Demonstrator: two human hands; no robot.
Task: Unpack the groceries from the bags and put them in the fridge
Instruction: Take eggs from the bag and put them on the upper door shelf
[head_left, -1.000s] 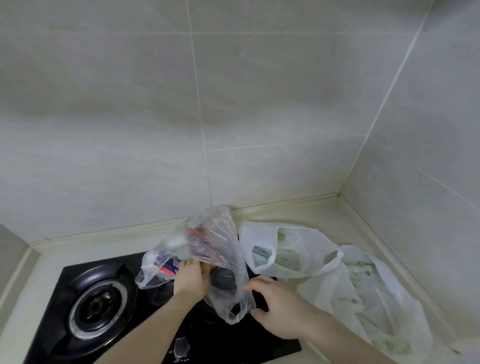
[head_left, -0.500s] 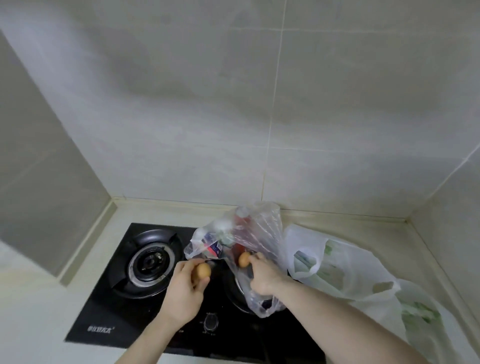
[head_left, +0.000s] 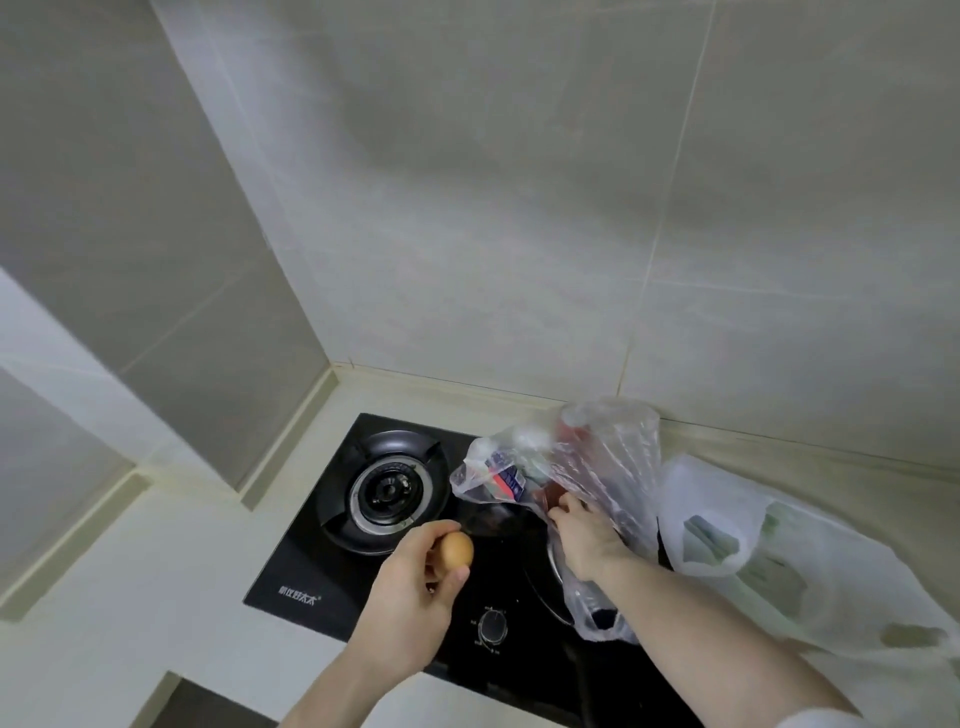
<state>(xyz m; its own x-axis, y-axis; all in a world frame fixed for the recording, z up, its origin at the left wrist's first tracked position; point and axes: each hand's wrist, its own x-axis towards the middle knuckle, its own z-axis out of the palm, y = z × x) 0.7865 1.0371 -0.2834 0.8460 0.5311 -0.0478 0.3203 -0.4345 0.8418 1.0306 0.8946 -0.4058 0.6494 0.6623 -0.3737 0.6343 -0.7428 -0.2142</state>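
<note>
1. The left hand (head_left: 410, 597) is closed around a small brown egg (head_left: 456, 551), which sits between the thumb and the curled fingers, its upper right side showing past the fingertips.
2. That hand holds the egg above the front of the black glass gas hob (head_left: 311, 571), just right of the round left burner (head_left: 387, 491) and up-left of the round control knob (head_left: 492, 629).
3. The right hand (head_left: 587, 540) reaches into the mouth of the crumpled clear plastic bag (head_left: 597, 467), which stands on the right side of the hob; its fingers are buried among the contents, so I cannot tell whether they grip anything.
4. Inside the clear bag, a white carton with blue and red print (head_left: 506, 475) and something red show through the film, just above the right hand's fingertips.
5. A white plastic bag with green vegetables showing through (head_left: 727, 535) lies on the pale counter (head_left: 156, 571), touching the clear bag's right side.
6. The egg and the clear bag are near each other but apart.
</note>
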